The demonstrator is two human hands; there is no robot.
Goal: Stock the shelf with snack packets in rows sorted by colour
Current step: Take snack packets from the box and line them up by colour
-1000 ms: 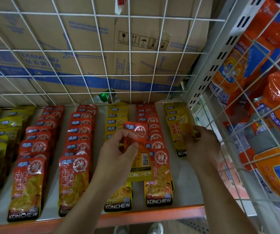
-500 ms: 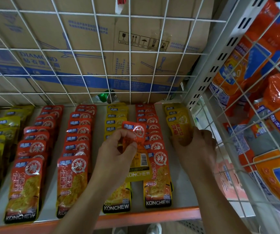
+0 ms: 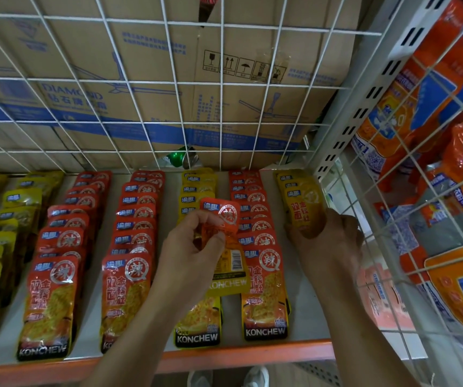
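Snack packets lie in overlapping rows on the grey shelf (image 3: 300, 308). My left hand (image 3: 194, 252) holds up a small bunch of packets above the middle rows; a red packet (image 3: 220, 215) is on top, a yellow one (image 3: 228, 283) hangs below it. My right hand (image 3: 328, 241) grips the lower end of the front yellow packet (image 3: 305, 208) in the short yellow row at the far right. Red rows (image 3: 132, 247) and a yellow row (image 3: 196, 188) fill the shelf to the left.
A white wire grid (image 3: 174, 82) backs the shelf, with cardboard boxes behind it. A slotted upright (image 3: 364, 107) and wire side panel stand at the right, with orange bags (image 3: 442, 93) beyond. The shelf's orange front edge (image 3: 224, 358) is near me.
My right hand has slid the front yellow packet of the far-right row toward the back. My left hand has stayed in place with its packets.
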